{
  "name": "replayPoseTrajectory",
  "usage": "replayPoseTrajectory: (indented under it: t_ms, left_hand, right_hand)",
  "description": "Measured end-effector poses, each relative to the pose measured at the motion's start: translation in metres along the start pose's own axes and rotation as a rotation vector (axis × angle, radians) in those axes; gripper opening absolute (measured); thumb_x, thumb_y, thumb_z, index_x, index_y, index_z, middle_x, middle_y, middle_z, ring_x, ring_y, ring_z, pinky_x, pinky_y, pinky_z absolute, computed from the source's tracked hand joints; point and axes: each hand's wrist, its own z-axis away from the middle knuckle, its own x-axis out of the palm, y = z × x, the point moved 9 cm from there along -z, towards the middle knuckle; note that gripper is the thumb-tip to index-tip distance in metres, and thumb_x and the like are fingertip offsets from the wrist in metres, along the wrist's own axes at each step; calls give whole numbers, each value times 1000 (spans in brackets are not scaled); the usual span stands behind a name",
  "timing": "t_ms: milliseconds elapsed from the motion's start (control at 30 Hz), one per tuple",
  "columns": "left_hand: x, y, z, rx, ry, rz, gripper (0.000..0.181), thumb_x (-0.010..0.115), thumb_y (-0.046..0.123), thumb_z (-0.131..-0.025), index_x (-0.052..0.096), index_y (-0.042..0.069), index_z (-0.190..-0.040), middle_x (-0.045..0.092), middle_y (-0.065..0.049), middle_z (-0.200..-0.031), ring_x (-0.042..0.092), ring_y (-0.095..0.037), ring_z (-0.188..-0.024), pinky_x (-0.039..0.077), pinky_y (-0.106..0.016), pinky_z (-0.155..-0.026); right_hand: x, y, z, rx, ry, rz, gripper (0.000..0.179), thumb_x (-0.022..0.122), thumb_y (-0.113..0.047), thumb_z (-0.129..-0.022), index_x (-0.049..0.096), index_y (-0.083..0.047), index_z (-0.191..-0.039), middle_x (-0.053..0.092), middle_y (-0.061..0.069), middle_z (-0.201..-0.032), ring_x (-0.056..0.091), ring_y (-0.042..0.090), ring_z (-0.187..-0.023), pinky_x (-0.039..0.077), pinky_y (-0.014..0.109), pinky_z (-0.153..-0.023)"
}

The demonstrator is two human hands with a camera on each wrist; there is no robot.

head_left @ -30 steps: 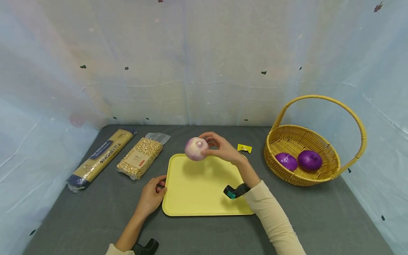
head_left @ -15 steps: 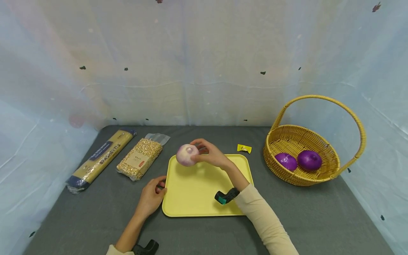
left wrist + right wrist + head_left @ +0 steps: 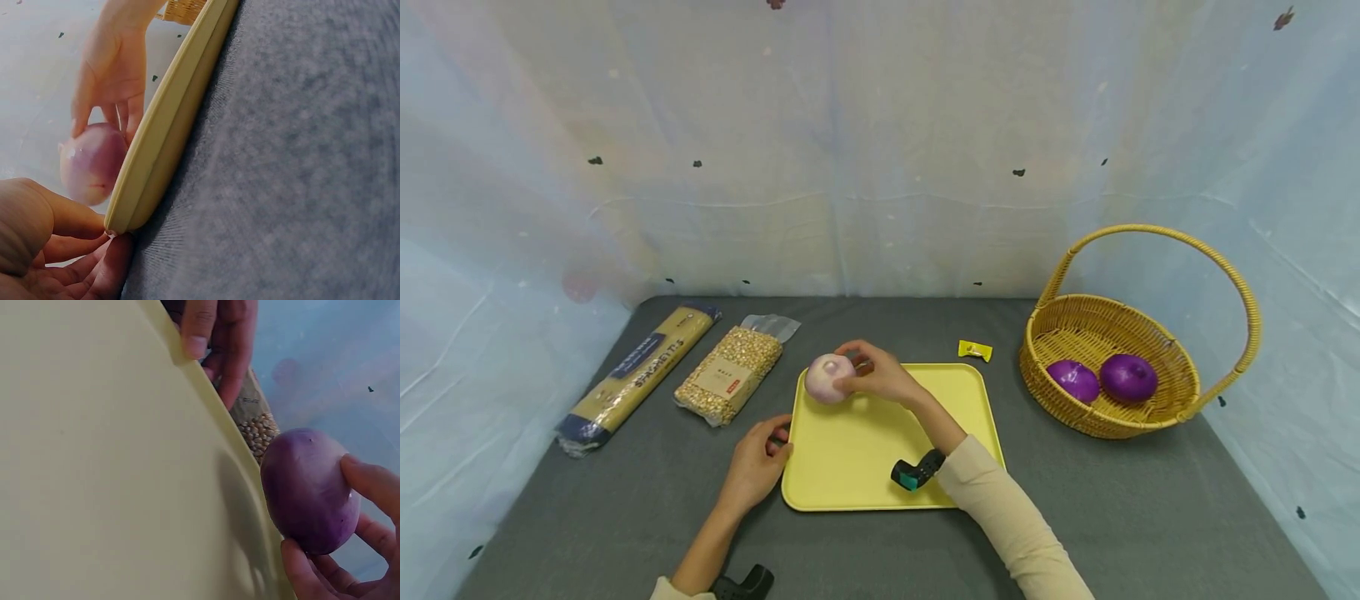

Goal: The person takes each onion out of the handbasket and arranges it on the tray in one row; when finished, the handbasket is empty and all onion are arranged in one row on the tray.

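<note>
My right hand (image 3: 883, 377) holds a pale purple onion (image 3: 826, 380) between thumb and fingers, over the far left corner of a yellow tray (image 3: 887, 467). The right wrist view shows the onion (image 3: 306, 494) from another side, purple and glossy, with a shadow on the tray beneath. At the tray's left edge my left hand (image 3: 758, 458) pinches the rim. Seen from the left wrist, that hand's thumb (image 3: 78, 219) lies on one side of the rim and its fingers on the other.
To the right stands a wicker basket (image 3: 1097, 302) with a tall handle, holding two purple onions (image 3: 1127, 377). A small yellow wrapped candy (image 3: 975, 350) lies behind the tray. On the left are a spaghetti packet (image 3: 640, 375) and a clear bag of kernels (image 3: 730, 372).
My right hand has brought the onion leftward and lower, from the tray's far edge to its far left corner. My left hand has stayed on the rim.
</note>
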Motion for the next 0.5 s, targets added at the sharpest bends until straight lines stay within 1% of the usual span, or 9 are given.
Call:
replayPoseTrajectory:
  t_ms: [133,267,500]
  left_hand:
    - [0,0,0,3,5,5,40,61,-2,-84,57,-2,-123,56,-10,-91,48,-13,-66,40,-25,-59]
    - [-1,1,0,8,9,3,39,62,-2,-83,58,-2,-122,57,-10,-90,48,-13,-65,40,-25,-58]
    - [-1,0,0,7,10,-6,39,62,-1,-83,58,-2,-122,57,-9,-90,48,-13,-66,40,-25,-59]
  right_hand:
    - [5,0,-2,-20,-9,-3,48,71,-18,-82,52,-14,-126,56,14,-112,59,27,-96,48,33,-78]
    - [8,3,-3,-10,-12,14,48,72,-18,-82,53,-14,-126,57,13,-112,60,25,-97,48,33,-79]
    - [11,5,-6,4,-2,66,49,74,-20,-80,54,-13,-125,62,11,-111,62,20,-96,48,31,-83]
